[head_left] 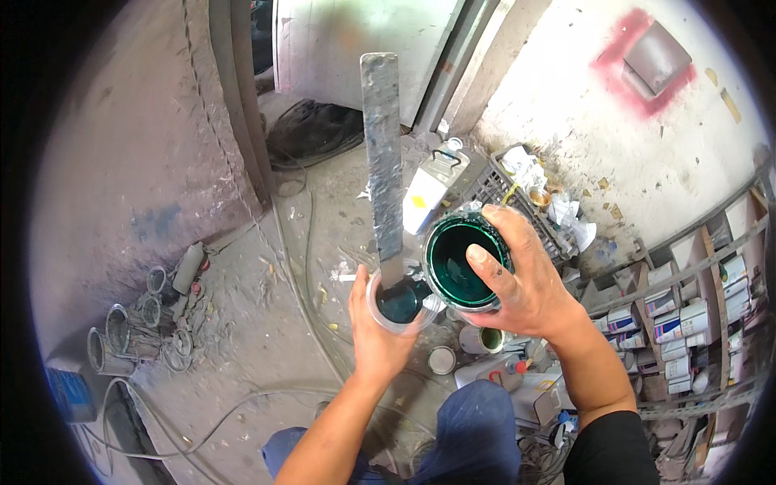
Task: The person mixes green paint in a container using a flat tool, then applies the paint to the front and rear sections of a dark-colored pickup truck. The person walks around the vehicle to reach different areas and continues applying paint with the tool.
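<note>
My left hand (378,352) is closed around a clear plastic cup (396,326) with dark liquid in it. A long, flat stirring stick (381,153), crusted with grey paint, stands upright in the cup, its lower end in the liquid. Just to the right, my right hand (537,283) grips a round can (430,279) from its far right side, thumb over the opening. The can's inside is coated dark green, and its mouth tilts toward me and the cup. Can and cup are close together at their rims; whether they touch I cannot tell. Any stream between them is hidden.
Beyond the can stand a white jerrycan (435,186) and a dark plastic crate (489,190) with rubbish. An open tin (483,338) is below my right hand. Hoses (307,299) cross the dirty floor. Used containers (117,327) lie left; shelves of tins (683,323) stand right.
</note>
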The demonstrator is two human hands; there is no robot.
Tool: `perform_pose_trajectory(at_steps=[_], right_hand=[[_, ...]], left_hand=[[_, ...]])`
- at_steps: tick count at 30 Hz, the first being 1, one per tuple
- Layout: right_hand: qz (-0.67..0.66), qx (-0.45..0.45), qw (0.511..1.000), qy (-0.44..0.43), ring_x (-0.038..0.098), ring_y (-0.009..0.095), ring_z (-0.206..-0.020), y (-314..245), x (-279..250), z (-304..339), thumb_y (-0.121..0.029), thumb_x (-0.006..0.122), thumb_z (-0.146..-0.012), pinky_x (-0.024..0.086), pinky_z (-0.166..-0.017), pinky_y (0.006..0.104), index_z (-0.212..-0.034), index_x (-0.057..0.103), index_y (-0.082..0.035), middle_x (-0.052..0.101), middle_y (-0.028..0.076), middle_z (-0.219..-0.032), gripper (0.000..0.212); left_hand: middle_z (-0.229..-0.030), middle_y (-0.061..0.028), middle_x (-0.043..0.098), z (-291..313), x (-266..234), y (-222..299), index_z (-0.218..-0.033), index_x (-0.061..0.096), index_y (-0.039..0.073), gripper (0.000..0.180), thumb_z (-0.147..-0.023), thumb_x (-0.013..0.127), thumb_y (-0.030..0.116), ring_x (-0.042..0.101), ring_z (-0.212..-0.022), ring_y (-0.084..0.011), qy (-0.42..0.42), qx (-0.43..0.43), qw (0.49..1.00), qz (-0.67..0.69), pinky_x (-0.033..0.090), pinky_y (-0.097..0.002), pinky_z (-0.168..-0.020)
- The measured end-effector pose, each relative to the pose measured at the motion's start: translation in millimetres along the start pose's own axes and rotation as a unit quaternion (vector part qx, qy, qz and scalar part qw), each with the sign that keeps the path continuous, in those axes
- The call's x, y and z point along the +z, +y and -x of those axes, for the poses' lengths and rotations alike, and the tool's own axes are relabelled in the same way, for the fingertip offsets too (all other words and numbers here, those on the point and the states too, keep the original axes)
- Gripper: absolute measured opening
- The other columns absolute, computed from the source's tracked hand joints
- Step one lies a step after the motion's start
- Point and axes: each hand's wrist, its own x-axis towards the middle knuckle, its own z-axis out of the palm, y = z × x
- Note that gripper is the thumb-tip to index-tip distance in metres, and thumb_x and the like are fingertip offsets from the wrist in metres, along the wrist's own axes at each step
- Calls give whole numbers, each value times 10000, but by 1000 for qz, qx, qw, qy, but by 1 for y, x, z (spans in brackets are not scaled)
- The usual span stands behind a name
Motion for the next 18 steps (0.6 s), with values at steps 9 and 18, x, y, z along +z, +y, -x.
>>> perform_pose_trajectory(at_steps=[9,18], right_hand=[[38,-25,998,-46,499,422,-1190,-12,-8,-14,-172,916,-500,436,-982,582,-1455,376,-296,406,224,-1359,1103],[82,-47,993,-66,508,408,-1210,-22,-11,-22,-169,832,-655,434,-1000,581,-1451,379,-319,420,212,-1352,928]], left_hand=[[-1462,-268,394,1,-5,7,-1355,461,9,799,-693,858,216,378,-1373,-408,12,10,1000,3,323,-463,-1126],[-1473,-287,372,7,-4,11,-1367,456,13,807,-697,855,225,370,-1377,-415,12,4,1000,21,324,-479,-1124]])
